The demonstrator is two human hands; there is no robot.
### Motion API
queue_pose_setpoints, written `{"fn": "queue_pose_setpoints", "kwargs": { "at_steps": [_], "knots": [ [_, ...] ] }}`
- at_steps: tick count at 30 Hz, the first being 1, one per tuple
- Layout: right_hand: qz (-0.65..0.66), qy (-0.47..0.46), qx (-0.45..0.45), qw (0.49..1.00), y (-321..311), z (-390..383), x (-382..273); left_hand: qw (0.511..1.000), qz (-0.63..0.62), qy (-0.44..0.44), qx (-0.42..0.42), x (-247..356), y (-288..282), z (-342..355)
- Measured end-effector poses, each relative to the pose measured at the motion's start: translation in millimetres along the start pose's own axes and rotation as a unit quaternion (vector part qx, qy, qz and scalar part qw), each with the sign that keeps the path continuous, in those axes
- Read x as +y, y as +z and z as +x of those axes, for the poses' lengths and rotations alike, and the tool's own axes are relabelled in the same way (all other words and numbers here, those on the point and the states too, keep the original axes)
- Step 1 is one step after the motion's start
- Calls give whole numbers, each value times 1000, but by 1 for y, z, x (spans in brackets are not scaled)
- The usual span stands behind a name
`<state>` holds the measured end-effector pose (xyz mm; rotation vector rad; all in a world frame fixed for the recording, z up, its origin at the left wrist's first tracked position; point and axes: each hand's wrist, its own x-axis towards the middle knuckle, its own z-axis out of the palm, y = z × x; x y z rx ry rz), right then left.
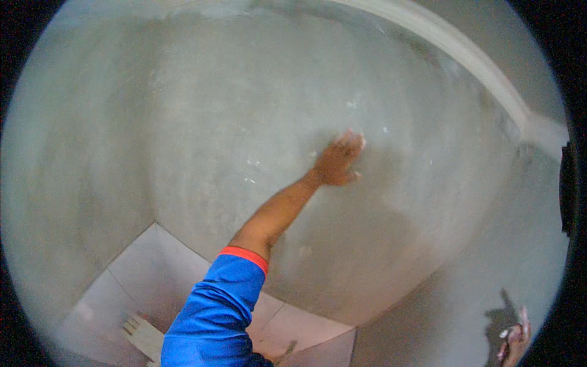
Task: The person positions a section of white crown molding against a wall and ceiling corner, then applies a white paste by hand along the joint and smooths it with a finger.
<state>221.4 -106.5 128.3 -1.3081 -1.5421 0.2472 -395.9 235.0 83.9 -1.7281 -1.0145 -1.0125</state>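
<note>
My left hand (338, 161) lies with its fingers stretched out at the grey plastered wall (244, 110), thumb to the right and fingertips whitish. It looks flat against the surface, with nothing seen in it. My left arm reaches up from the lower edge in a blue sleeve (211, 306) with a red cuff. Several small white specks dot the wall around the hand. At the lower right, my right hand (517, 344) is partly cut off, close to the side wall. One finger points up while others are bent, and a small whitish bit (505, 333) shows at them, too small to name.
Pale tiles (306, 327) cover the area below the plaster, meeting at a corner on the left. A pale, pronged piece (143, 336) is beside my sleeve. A whitish band (465, 52) curves along the upper right. Something dark (566, 189) stands at the right rim.
</note>
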Motion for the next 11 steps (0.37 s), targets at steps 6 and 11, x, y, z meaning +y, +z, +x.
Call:
{"fn": "queue_pose_setpoints", "kwargs": {
  "at_steps": [6,11],
  "knots": [
    [32,366,-91,926,113,-127,76,990,57,-79,-105,-13,106,-92],
    [245,469,-107,842,177,-219,213,994,97,57,-10,-72,108,-62]
  ]
}}
